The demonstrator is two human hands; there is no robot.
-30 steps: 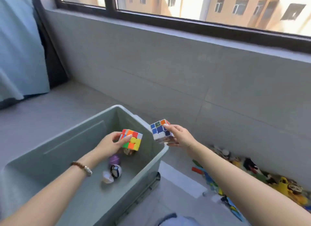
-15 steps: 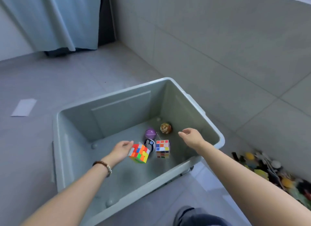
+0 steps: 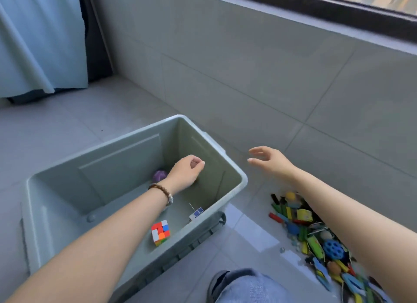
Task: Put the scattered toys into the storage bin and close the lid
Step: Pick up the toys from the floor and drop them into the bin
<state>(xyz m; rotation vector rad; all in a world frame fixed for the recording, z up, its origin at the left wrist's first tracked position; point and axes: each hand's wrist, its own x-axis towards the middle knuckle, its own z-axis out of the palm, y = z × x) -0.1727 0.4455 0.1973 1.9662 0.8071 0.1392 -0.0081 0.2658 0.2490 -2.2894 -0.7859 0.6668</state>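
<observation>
- Storage bin [image 3: 121,162]: pale grey-green moulded plastic, rectangular, with rounded corners, a thick rolled rim and smooth matte walls. It stands open-topped on the floor [image 3: 56,126], close to the wall [image 3: 248,76]. A dark latch piece [image 3: 222,219] sits at its near right end.
- Floor and wall: large grey tiles, slightly glossy, with thin grout lines. A pale blue cloth curtain [image 3: 38,43] hangs in folds at far left.
- Inside the bin:
  - a puzzle cube [image 3: 160,232] with bright square stickers (red, white, blue, orange, yellow) lies tilted on the bottom near the front wall;
  - a second cube [image 3: 196,213], white with blue squares, is mostly hidden behind the right-hand wall;
  - a purple ball [image 3: 159,175], faceted in look, rests at the back beside the wrist.
- Toy pile [image 3: 316,239]: loose on the floor to the right of the bin, apart from it. It is mostly small hard pieces: green, red and yellow sticks, a yellow block [image 3: 304,214], a blue perforated wheel [image 3: 333,250] and several small balls.
- Left hand [image 3: 187,171]: held above the bin's interior at the far right corner. The fingers are curled into a loose fist with the thumb against the forefinger. Nothing shows in its grasp, and it touches nothing. A brown bead bracelet [image 3: 161,193] is on the wrist.
- Right hand [image 3: 268,159]: held over the floor between the bin's rim and the wall. The fingers are spread wide and lightly bent, palm turned leftward. It is empty and touches nothing.
- A knee in blue denim [image 3: 250,287] shows at the bottom edge.
</observation>
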